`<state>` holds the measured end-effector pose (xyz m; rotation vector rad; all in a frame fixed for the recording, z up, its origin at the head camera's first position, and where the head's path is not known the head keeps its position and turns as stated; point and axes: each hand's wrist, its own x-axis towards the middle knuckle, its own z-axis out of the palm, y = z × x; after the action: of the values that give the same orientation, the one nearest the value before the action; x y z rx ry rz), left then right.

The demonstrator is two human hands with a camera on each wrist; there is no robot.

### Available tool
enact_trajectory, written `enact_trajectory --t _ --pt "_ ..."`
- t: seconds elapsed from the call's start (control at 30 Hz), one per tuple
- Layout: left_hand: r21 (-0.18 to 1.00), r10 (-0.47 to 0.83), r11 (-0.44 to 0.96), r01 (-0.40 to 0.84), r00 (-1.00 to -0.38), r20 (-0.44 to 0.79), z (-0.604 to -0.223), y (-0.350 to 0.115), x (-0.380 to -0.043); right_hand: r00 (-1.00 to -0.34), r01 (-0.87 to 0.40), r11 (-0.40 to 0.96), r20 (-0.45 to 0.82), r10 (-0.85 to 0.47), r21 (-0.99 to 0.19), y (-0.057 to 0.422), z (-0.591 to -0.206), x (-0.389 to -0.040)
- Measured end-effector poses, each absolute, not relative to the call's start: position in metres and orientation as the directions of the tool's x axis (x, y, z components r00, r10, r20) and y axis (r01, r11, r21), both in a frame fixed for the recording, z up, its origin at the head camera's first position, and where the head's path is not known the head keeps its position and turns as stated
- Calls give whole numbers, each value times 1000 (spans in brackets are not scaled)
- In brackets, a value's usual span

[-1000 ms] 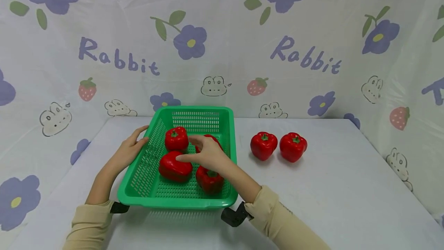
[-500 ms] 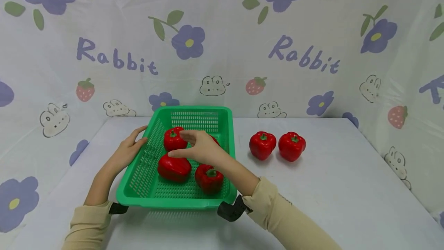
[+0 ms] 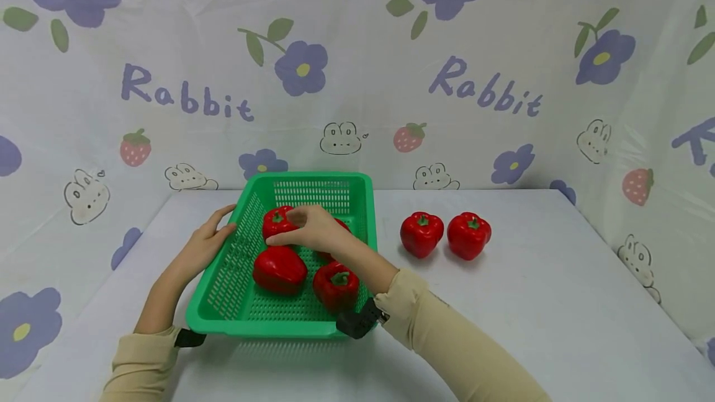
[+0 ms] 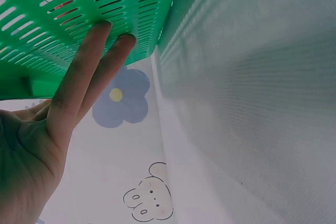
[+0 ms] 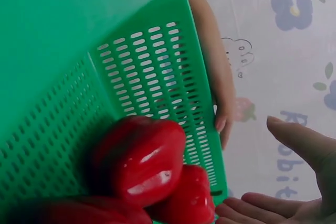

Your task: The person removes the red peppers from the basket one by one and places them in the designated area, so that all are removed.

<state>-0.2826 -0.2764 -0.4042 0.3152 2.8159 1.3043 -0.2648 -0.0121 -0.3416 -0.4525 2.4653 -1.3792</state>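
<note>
A green plastic basket (image 3: 290, 327) with slotted walls holds several red bell peppers. One pepper (image 3: 273, 226) sits at the back left, another (image 3: 279, 270) lies on its side in front of it, and a third (image 3: 335, 290) is at the front right; one more is partly covered by my right hand. My left hand (image 3: 202, 247) rests against the basket's left side, and in the left wrist view two straight fingers (image 4: 84, 61) touch the outer wall. Over the basket, my right hand (image 3: 321, 228) holds nothing, thumb and fingers apart, overlapping the back-left pepper in the head view.
Two more red bell peppers (image 3: 422, 234) stand side by side on the white table (image 3: 530, 303), right of the basket. A patterned curtain (image 3: 357, 79) with flowers and rabbits hangs behind the table and along its sides.
My right hand has moved left and slightly back over the basket, from above the middle to the back-left pepper. The left hand stays at the basket's side.
</note>
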Motion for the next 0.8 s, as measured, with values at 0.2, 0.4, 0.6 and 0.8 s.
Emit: enact_trajectory --t 0.2,0.4,0.6,0.8 --pt "752 192 636 176 -979 66 -404 -277 -282 -902 -120 545 -139 -409 -830 -19 -348 -269" --pt "749 196 639 176 -979 63 -403 -276 -283 -894 -112 575 -171 -415 -810 -22 -352 -270" --pt "749 191 640 172 -980 61 -402 -276 -283 -887 -89 601 -211 -411 -794 -27 -356 -272" --pt "750 196 640 167 -979 52 -402 -277 -282 -881 -93 631 -232 -412 -770 -33 -360 -271"
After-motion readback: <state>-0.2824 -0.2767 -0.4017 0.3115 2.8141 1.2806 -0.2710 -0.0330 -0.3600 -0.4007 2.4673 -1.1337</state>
